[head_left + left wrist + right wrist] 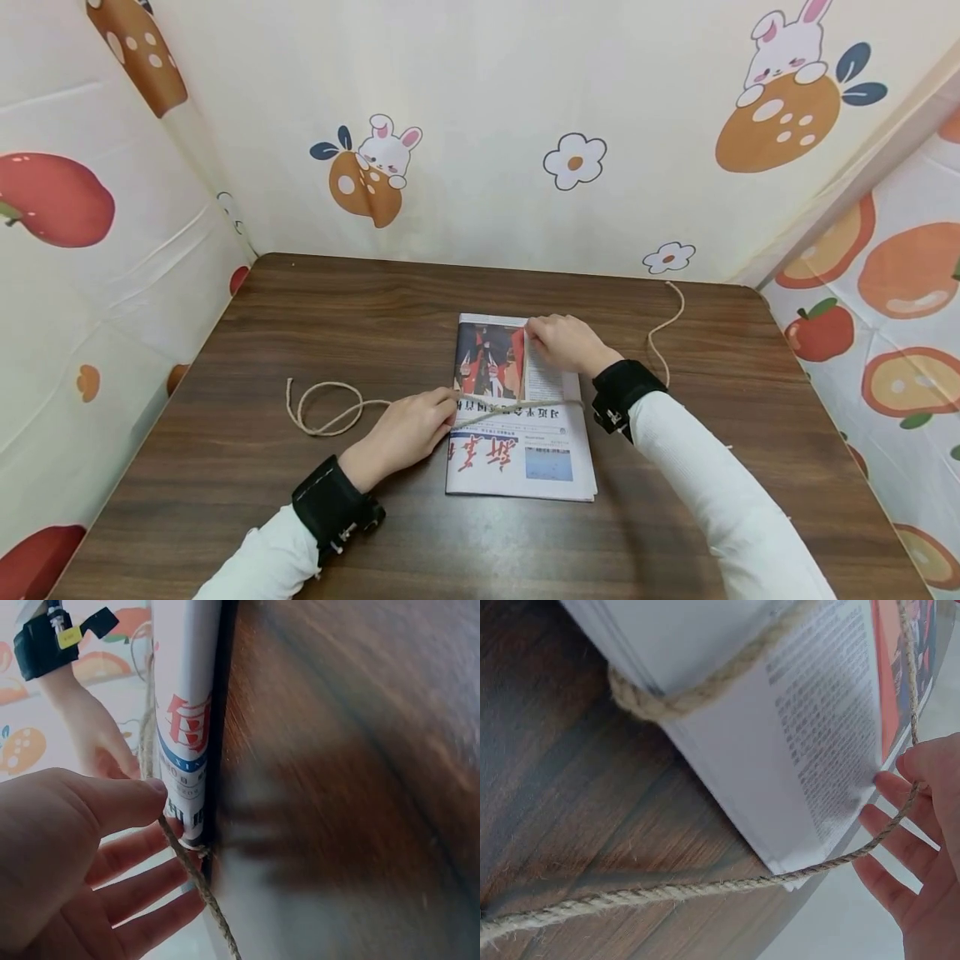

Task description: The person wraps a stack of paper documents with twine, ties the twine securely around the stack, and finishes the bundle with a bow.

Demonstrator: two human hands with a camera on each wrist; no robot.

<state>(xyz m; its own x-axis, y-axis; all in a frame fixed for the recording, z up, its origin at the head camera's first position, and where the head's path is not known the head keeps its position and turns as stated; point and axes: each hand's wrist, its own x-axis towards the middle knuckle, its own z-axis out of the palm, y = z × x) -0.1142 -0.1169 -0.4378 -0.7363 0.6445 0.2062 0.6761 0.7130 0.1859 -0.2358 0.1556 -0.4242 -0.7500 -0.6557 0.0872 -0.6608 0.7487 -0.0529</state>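
A folded newspaper (551,433) lies flat on the wooden table, its print upside down to me. Beige twine (547,403) wraps across its middle, and two strands cross near the left half. At the paper's left edge, my left hand (405,429) pinches the twine, the thumb on it in the left wrist view. My right hand (567,344) is over the far edge of the paper. In the right wrist view, that hand (937,832) holds a strand of twine (705,889) between thumb and index finger, the other fingers loosely spread.
One loose twine end (362,403) curls on the table (360,308) left of the paper. Another length (660,329) runs from the right wrist to the table's back edge. Patterned cloth walls (480,200) stand behind and at both sides.
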